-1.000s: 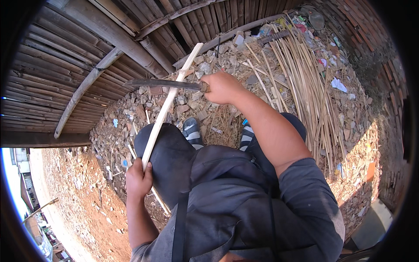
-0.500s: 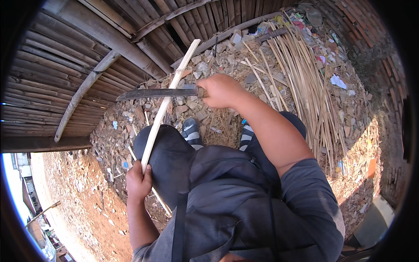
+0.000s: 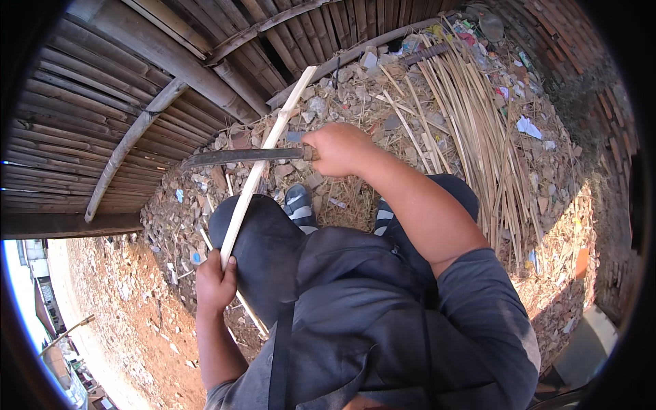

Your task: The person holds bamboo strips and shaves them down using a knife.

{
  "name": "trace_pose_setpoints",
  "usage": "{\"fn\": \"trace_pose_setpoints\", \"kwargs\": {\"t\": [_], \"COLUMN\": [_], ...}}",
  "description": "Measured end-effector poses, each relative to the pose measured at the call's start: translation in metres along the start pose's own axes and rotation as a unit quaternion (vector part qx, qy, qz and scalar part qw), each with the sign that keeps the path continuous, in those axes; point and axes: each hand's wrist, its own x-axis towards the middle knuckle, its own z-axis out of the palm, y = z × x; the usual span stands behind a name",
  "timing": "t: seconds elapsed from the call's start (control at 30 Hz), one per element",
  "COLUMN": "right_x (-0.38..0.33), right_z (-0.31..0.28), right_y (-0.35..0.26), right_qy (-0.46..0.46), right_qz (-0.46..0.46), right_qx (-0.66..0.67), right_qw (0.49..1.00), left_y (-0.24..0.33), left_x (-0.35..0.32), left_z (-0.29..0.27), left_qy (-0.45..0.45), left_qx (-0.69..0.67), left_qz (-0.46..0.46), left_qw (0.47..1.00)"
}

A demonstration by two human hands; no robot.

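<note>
From my remote station I observed a dark grey short-sleeved shirt (image 3: 383, 335), black strap (image 3: 281, 362) at left, dark trousers (image 3: 263, 239), and, farther, white-banded footwear (image 3: 301, 205).

Head-worn fisheye, close above lap (image 3: 359, 256), facing down.

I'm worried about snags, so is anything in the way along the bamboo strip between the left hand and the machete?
Nothing visible crosses the bamboo strip between the left hand and the machete; the left knee shows beneath that stretch.
</note>
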Motion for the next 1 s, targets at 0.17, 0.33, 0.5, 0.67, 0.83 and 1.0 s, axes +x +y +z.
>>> {"fn": "trace_pose_setpoints", "kwargs": {"t": [0.17,0.33,0.5,0.67,0.83,1.0], "right_x": [0.018,0.009,0.003,0.017,0.016,0.000], "right_z": [0.019,0.011,0.006,0.001,0.020,0.000], "right_y": [0.053,0.030,0.001,0.034,0.054,0.003], "right_qy": [0.095,0.092,0.000,0.045,0.114,-0.009], "right_qz": [0.054,0.084,0.009,0.077,0.092,0.028], "right_qx": [0.086,0.099,0.021,0.099,0.091,0.038], "right_qw": [0.990,0.987,1.000,0.991,0.985,0.999], "left_y": [0.001,-0.002,-0.005,0.000,0.000,0.000], "left_x": [0.001,-0.001,0.001,-0.001,0.002,-0.001], "left_z": [0.001,0.000,0.004,0.002,0.000,0.001], "left_qy": [0.008,0.017,0.014,0.023,0.004,0.009], "left_qx": [0.018,0.024,0.020,0.016,0.041,0.020], "left_qz": [0.009,0.020,0.017,0.011,0.015,0.009], "left_qw": [1.000,0.999,1.000,1.000,0.999,1.000]}}
